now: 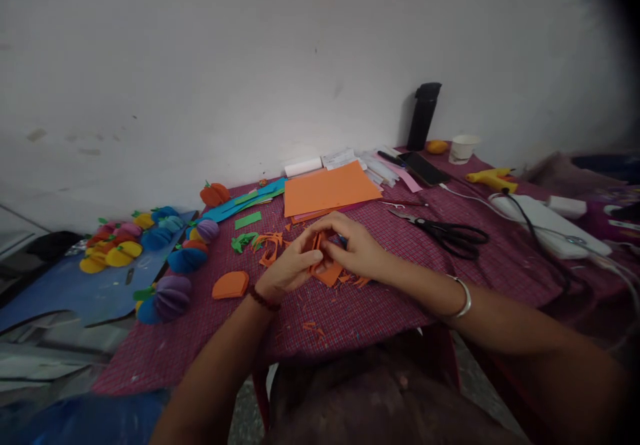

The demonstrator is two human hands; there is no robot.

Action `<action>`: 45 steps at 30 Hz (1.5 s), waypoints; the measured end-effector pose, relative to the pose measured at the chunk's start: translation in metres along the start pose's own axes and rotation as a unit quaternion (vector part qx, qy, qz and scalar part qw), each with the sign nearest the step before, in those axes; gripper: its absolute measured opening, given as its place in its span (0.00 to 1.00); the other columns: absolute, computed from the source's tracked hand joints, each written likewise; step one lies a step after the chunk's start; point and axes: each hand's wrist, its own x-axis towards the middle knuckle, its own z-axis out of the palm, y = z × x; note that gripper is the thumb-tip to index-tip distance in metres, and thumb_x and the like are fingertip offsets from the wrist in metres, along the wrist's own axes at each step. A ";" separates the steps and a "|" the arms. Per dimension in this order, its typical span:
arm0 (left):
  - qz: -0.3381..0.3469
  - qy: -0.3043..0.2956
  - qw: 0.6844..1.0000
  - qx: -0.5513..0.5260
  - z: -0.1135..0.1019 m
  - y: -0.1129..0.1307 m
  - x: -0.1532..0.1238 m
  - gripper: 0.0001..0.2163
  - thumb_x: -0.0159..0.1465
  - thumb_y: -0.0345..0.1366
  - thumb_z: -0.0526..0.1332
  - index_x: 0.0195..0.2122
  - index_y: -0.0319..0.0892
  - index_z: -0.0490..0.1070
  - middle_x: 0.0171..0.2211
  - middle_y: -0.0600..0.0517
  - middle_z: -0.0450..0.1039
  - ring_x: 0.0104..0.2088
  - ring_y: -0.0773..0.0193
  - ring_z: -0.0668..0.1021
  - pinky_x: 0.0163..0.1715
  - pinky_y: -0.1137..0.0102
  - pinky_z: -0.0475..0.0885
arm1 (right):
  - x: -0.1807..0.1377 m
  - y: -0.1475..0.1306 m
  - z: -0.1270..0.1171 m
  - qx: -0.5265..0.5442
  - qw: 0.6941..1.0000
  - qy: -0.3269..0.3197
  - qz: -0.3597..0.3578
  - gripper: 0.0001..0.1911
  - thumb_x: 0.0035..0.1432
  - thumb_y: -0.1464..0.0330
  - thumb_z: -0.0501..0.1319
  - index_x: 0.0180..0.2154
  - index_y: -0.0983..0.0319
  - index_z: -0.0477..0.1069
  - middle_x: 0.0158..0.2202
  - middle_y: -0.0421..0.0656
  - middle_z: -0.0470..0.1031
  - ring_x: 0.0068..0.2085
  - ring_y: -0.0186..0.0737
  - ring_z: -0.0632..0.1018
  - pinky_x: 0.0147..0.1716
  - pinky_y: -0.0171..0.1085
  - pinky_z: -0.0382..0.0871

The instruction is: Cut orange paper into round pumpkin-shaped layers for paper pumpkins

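Note:
My left hand [293,263] and my right hand [351,248] meet over the middle of the table. Between their closed fingers is a small stack of orange paper pieces [317,242], partly hidden by the fingers. Below the hands lies an orange paper piece [330,274] among thin scraps. Left of my left wrist rests a stack of rounded orange paper cutouts [231,285]. Curled orange paper strips [270,248] and green paper scraps [244,242] lie just beyond my left hand. Black-handled scissors [445,233] are to the right, apart from my right hand.
Orange paper sheets [330,188] lie at the back. Colourful paper pumpkins [173,296] cluster at the left, several on a blue board [95,296]. At the right are a phone [424,168], black bottle [423,117], paper cup [463,148], yellow glue gun [491,178] and cables.

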 end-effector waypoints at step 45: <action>-0.045 0.111 0.989 -0.089 0.000 0.003 0.005 0.18 0.59 0.46 0.60 0.43 0.37 0.70 0.34 0.44 0.75 0.29 0.65 0.75 0.25 0.74 0.67 | 0.011 0.008 -0.015 0.182 0.966 0.110 0.149 0.05 0.53 0.71 0.59 0.27 0.60 0.63 0.30 0.38 0.69 0.30 0.33 0.71 0.30 0.35 0.67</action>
